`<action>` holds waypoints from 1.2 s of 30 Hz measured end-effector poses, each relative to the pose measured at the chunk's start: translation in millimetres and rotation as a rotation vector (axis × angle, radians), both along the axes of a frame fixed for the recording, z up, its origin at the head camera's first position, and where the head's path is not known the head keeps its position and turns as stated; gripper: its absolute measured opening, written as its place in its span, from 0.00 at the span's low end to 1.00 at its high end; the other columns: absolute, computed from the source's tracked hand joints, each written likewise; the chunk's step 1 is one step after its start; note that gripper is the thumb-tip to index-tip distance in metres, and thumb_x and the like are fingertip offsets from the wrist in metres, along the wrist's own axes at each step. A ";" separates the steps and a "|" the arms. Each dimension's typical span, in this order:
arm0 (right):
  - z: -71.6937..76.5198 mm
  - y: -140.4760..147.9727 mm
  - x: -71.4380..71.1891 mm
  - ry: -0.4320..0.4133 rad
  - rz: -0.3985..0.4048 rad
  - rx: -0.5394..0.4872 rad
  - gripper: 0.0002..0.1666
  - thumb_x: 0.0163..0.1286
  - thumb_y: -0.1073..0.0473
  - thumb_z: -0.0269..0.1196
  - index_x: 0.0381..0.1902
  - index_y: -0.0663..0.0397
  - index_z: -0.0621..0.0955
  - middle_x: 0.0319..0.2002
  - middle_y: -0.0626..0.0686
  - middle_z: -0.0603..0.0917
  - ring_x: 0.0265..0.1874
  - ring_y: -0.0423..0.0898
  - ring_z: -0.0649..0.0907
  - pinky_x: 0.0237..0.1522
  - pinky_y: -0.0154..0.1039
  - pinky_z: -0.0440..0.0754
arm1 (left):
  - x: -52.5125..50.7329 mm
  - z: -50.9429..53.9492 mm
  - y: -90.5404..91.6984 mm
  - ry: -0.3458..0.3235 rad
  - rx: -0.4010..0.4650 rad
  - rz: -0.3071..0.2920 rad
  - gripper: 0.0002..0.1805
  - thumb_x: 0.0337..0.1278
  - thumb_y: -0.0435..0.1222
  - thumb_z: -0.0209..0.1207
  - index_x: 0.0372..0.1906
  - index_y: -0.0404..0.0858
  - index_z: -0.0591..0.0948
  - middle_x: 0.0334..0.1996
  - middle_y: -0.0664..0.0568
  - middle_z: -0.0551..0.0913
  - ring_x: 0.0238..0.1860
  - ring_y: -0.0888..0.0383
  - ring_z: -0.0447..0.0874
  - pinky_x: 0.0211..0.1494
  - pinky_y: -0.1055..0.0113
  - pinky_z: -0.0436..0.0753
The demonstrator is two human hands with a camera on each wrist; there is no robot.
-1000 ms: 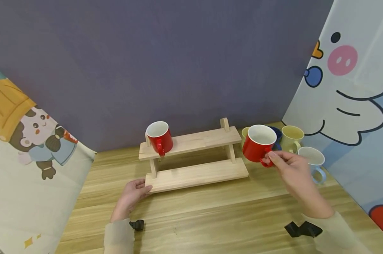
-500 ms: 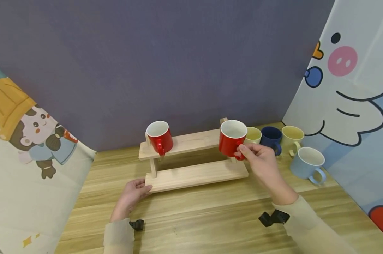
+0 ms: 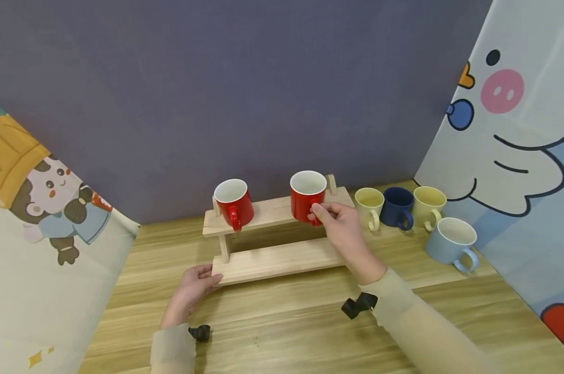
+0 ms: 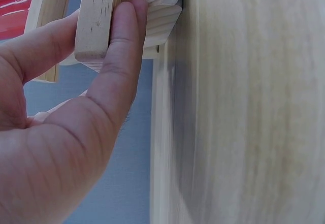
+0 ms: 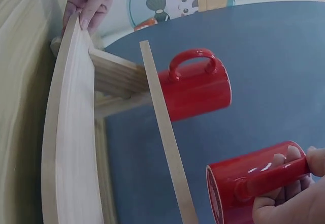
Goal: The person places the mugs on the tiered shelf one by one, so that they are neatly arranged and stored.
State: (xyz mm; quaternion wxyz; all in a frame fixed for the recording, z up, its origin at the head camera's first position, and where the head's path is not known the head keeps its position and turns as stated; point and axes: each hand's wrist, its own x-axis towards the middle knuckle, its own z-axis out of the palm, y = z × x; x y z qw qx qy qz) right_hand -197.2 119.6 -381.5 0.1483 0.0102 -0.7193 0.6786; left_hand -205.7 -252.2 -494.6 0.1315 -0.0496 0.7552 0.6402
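In the head view a two-tier wooden rack (image 3: 282,259) stands on the table, and my left hand (image 3: 193,288) grips the left end of its lower board; the left wrist view shows the fingers around that board end (image 4: 94,31). One red mug (image 3: 237,205) stands upright at the left of the upper board. My right hand (image 3: 347,231) pinches the handle of a second red mug (image 3: 305,200) over the upper board's right half. In the right wrist view a gap shows between this mug's base (image 5: 216,198) and the upper board (image 5: 170,137).
Right of the rack stand a yellow mug (image 3: 367,205), a dark blue mug (image 3: 395,208), another yellow mug (image 3: 425,205) and, nearer, a light blue mug (image 3: 443,244). A dark grey wall (image 3: 263,93) rises behind, with printed panels at both sides.
My right hand has carried the second red mug leftward from beside the rack to over its upper board, uncovering the mugs at the right. My left hand keeps its grip on the rack.
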 end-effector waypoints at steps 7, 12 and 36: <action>3.3 -26.4 -13.2 0.025 -0.015 -0.009 0.14 0.74 0.57 0.66 0.37 0.67 0.87 0.31 0.57 0.87 0.36 0.49 0.82 0.40 0.38 0.81 | -1.0 2.9 1.4 -0.002 -0.011 -0.005 0.29 0.70 0.26 0.60 0.67 0.15 0.65 0.51 0.34 0.81 0.47 0.50 0.84 0.49 0.62 0.86; -3.3 -45.3 -23.7 0.046 -0.013 -0.032 0.13 0.73 0.58 0.67 0.34 0.66 0.87 0.29 0.56 0.87 0.33 0.48 0.81 0.37 0.37 0.80 | -0.7 4.1 0.6 -0.002 -0.002 -0.009 0.29 0.70 0.25 0.60 0.67 0.14 0.63 0.51 0.33 0.81 0.46 0.51 0.84 0.49 0.62 0.86; -16.0 -83.9 -40.8 0.078 0.040 -0.009 0.14 0.73 0.58 0.67 0.35 0.67 0.87 0.29 0.55 0.87 0.31 0.47 0.81 0.32 0.35 0.79 | 0.0 0.6 -1.0 -0.013 -0.011 -0.005 0.30 0.71 0.27 0.60 0.68 0.16 0.63 0.52 0.34 0.81 0.47 0.51 0.84 0.49 0.62 0.85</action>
